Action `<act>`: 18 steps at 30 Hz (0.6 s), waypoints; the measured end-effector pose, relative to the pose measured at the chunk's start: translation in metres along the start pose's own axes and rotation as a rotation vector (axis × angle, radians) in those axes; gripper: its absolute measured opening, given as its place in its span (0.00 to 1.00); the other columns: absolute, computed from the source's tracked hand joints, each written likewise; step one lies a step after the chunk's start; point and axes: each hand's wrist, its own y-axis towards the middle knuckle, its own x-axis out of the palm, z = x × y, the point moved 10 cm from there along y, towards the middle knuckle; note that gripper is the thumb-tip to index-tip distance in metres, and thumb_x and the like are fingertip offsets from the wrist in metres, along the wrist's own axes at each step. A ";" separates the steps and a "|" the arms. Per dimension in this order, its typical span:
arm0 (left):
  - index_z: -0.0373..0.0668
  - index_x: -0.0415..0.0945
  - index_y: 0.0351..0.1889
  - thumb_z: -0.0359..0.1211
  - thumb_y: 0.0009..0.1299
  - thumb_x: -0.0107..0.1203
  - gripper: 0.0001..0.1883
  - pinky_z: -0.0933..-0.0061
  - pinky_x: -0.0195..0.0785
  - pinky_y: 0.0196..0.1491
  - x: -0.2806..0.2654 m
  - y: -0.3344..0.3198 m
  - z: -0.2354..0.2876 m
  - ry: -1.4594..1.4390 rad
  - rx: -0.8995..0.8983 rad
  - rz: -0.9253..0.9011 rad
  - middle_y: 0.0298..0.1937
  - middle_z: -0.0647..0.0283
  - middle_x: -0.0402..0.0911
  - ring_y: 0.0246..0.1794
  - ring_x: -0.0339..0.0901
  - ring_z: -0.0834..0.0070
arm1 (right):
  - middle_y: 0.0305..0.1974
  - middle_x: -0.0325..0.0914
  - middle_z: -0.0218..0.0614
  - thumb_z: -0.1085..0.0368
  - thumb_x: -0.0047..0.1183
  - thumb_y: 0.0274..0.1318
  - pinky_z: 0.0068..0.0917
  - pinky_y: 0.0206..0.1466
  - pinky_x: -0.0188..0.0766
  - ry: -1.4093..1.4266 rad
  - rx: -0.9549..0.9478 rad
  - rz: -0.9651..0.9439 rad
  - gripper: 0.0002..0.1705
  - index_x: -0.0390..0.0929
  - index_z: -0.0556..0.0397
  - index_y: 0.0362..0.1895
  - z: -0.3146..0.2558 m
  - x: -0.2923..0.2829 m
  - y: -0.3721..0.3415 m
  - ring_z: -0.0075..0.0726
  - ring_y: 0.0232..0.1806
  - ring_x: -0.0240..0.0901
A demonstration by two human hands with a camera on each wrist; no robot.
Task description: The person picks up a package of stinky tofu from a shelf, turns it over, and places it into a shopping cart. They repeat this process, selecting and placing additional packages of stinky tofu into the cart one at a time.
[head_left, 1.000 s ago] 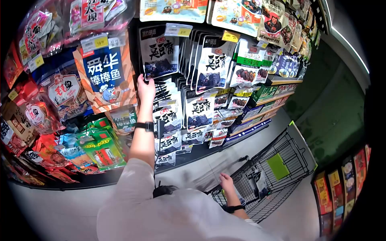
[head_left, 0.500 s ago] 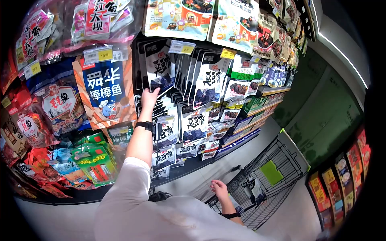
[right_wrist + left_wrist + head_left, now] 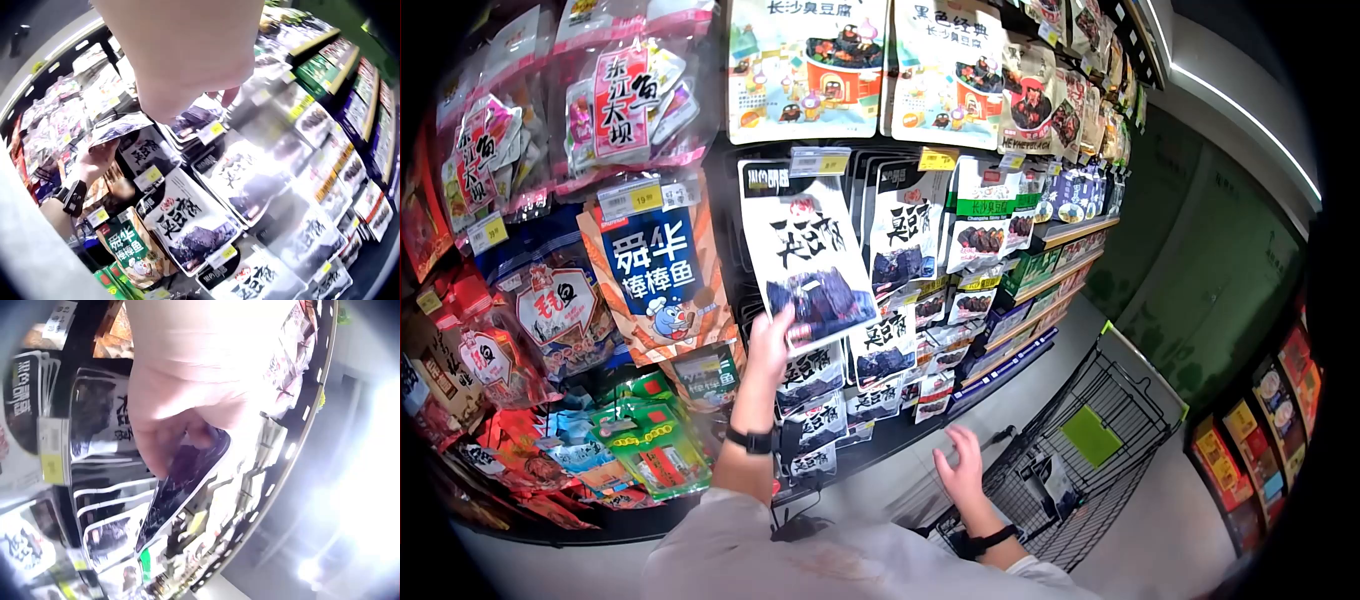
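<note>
My left hand (image 3: 768, 345) pinches the lower left corner of a white and black snack bag (image 3: 808, 240) with dark tofu pieces pictured on it. That bag tilts in front of the rack, just below a price tag (image 3: 820, 160). In the left wrist view, the fingers (image 3: 153, 447) curl at the bag's dark end (image 3: 181, 481). Several matching bags (image 3: 905, 225) hang close to its right. My right hand (image 3: 963, 468) holds nothing, its fingers spread apart from the thumb, between the rack and the shopping cart (image 3: 1090, 437).
A black and white bag (image 3: 1050, 485) lies in the cart. Left of the held bag hangs an orange and blue fish snack bag (image 3: 662, 270). Larger pouches (image 3: 805, 75) hang above. Another stocked shelf (image 3: 1260, 440) stands at the right.
My left hand has drawn the bag forward off the rack, and its front now faces me, larger in view. The right hand has lifted slightly and spread its fingers.
</note>
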 end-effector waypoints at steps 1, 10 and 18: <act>0.38 0.72 0.46 0.36 0.69 0.48 0.13 0.74 0.74 0.29 0.002 -0.021 -0.006 0.002 -0.035 0.021 0.37 0.63 0.78 0.32 0.78 0.75 | 0.55 0.65 0.46 0.68 0.62 0.42 0.38 0.55 0.66 -0.212 -0.272 0.070 0.30 0.67 0.56 0.52 -0.039 -0.011 0.011 0.48 0.54 0.66; 0.35 0.72 0.46 0.33 0.70 0.46 0.13 0.74 0.74 0.34 0.065 -0.152 -0.058 0.171 -0.480 -0.294 0.39 0.63 0.78 0.35 0.78 0.76 | 0.64 0.49 0.58 0.59 0.68 0.35 0.57 0.58 0.56 -0.250 -0.698 0.280 0.56 0.45 0.46 0.67 -0.057 -0.029 0.049 0.68 0.62 0.54; 0.40 0.62 0.58 0.63 0.68 0.29 0.37 0.52 0.32 0.69 0.202 -0.226 -0.001 0.517 0.296 -1.138 0.72 0.44 0.39 0.72 0.38 0.48 | 0.56 0.67 0.49 0.69 0.47 0.56 0.43 0.62 0.59 0.353 -0.481 -0.053 0.25 0.62 0.56 0.59 -0.057 -0.038 0.045 0.48 0.59 0.63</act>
